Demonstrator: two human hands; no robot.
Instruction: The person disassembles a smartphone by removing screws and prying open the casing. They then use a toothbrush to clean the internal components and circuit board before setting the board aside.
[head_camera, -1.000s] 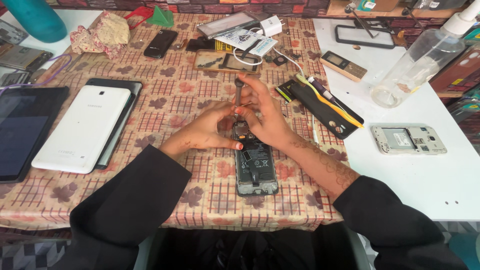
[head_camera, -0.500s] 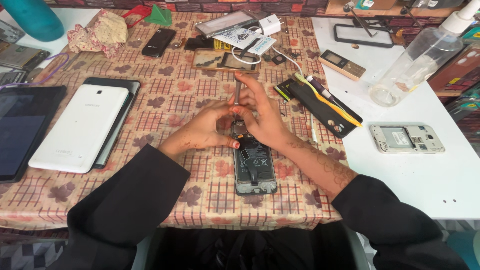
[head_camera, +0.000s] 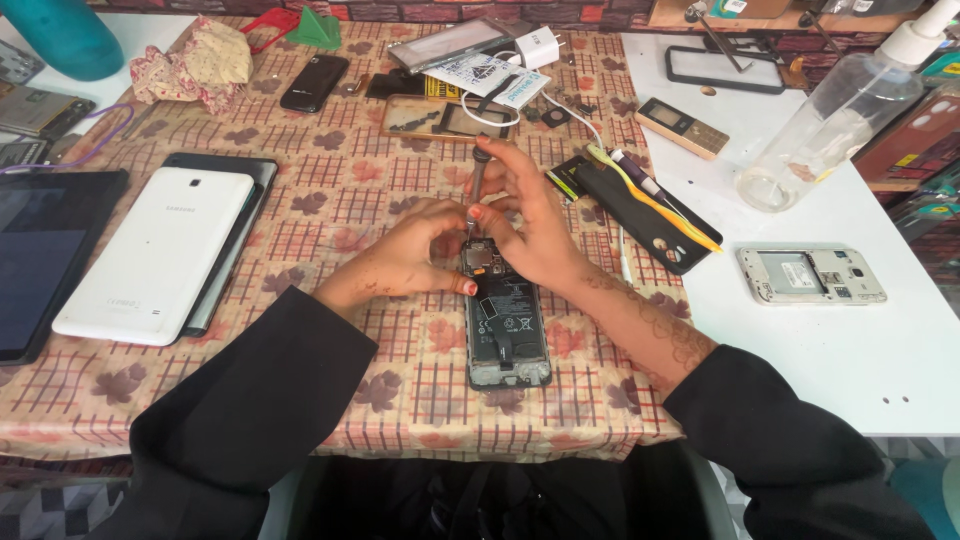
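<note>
Head view, the only one. Landmark: the opened phone (head_camera: 507, 320), back cover off, lying flat lengthwise on the patterned tablecloth (head_camera: 330, 190) straight in front of the person, its circuit board and dark battery facing up so the inside can be reached. Right hand (head_camera: 535, 225) sits over the phone's far end, fingers pinched round a thin screwdriver (head_camera: 478, 185) held nearly upright, tip down at the top corner of the board; the upright hold looks meant to keep the tip seated in a small screw, though the screw itself is too small to tell. Left hand (head_camera: 415, 250) rests on the cloth just left of the phone's far end, fingers curled in, fingertips touching the phone's edge and the tool's lower shaft, likely to steady both. Left of the phone, well apart: a white tablet (head_camera: 150, 255) lying face down on a dark one. Right of the phone, near: a black case (head_camera: 640, 215) with a yellow toothbrush (head_camera: 655, 195) laid along it, within reach. Further right, on the white table (head_camera: 850, 360), another stripped phone frame (head_camera: 810, 275) and a clear spray bottle (head_camera: 840, 115).
</note>
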